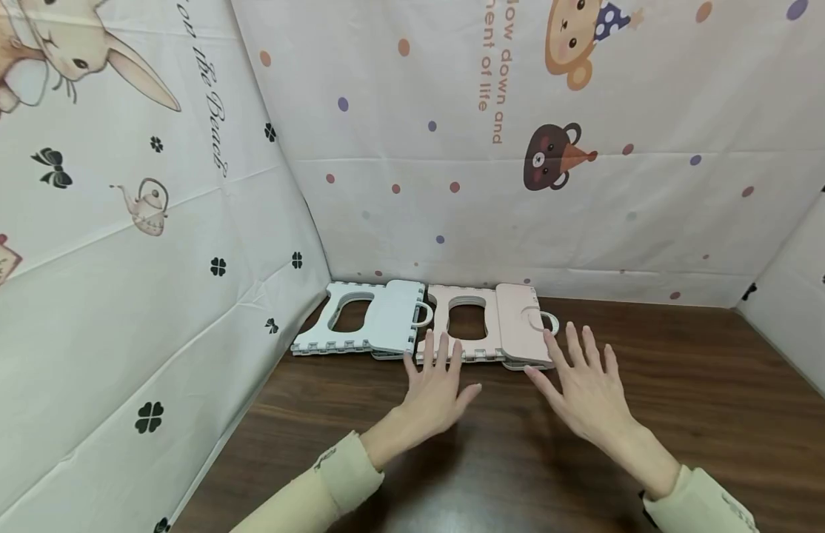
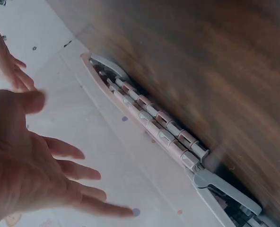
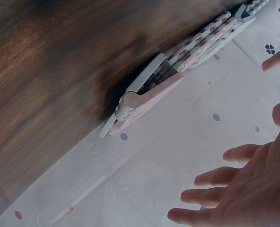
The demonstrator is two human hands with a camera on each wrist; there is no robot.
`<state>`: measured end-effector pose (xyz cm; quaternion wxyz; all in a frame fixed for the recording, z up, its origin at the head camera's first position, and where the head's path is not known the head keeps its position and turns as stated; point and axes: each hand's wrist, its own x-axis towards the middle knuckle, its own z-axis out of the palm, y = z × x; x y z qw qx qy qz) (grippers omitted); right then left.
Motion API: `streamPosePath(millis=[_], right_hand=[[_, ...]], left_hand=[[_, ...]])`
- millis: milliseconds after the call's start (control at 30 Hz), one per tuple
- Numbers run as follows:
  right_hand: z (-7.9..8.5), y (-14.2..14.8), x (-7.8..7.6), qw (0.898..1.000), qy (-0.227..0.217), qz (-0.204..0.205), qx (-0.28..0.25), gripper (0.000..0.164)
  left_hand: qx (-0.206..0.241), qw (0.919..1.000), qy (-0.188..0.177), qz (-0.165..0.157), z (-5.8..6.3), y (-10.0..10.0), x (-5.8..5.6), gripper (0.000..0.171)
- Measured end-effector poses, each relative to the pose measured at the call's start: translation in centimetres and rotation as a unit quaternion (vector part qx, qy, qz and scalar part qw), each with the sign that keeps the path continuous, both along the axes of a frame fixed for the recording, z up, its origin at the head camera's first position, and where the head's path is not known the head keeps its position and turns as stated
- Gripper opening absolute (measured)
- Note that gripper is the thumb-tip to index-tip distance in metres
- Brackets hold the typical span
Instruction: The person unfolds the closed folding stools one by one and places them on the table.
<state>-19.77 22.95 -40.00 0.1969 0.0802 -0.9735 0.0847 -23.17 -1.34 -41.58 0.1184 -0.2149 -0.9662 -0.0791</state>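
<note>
Two folded plastic step stools lie flat side by side at the back of the table. The light blue stool point(image 1: 392, 318) is on the left and the pink stool point(image 1: 515, 326) on the right, each with a cut-out and a small loop handle on its right side. My left hand point(image 1: 434, 396), fingers spread and straight, hovers in front of the gap between the stools and holds nothing. Likewise spread and holding nothing, my right hand point(image 1: 589, 396) is just in front of the pink stool's right end. Both wrist views show the pink stool point(image 2: 149, 120) edge-on, beyond the fingers.
Dark brown wood makes up the tabletop point(image 1: 706, 370). White printed cloth walls point(image 1: 412, 215) rise behind the stools and along the left and right sides. The blue stool's left edge lies close to the left cloth wall point(image 1: 186, 333).
</note>
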Motion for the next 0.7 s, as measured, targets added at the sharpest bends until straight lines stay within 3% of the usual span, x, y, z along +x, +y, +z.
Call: streamPosePath(millis=[133, 200, 333, 400, 533, 700], right_hand=[[0.2, 0.0, 0.0, 1.0, 0.003, 0.001, -0.001, 0.075], [0.2, 0.0, 0.0, 1.0, 0.004, 0.0, 0.0, 0.075], [0.3, 0.1, -0.1, 1.0, 0.003, -0.001, 0.0, 0.075], [0.3, 0.1, -0.1, 1.0, 0.002, -0.001, -0.001, 0.074], [0.4, 0.2, -0.1, 1.0, -0.001, -0.003, -0.002, 0.074], [0.4, 0.4, 0.0, 1.0, 0.001, -0.007, -0.001, 0.074]], left_hand=[[-0.018, 0.9995, 0.008, -0.025, 0.5, 0.7, -1.8, 0.072], [-0.025, 0.9991, 0.007, -0.033, 0.6, 1.4, -3.2, 0.063], [-0.035, 0.9979, -0.035, -0.041, 0.8, 3.1, -6.3, 0.031], [-0.031, 0.9964, -0.069, -0.04, 0.7, 3.9, -7.8, 0.023], [-0.025, 0.9908, -0.13, -0.027, 0.5, 5.4, -9.9, 0.028], [-0.048, 0.9837, -0.173, -0.011, 0.0, 6.6, -11.2, 0.036]])
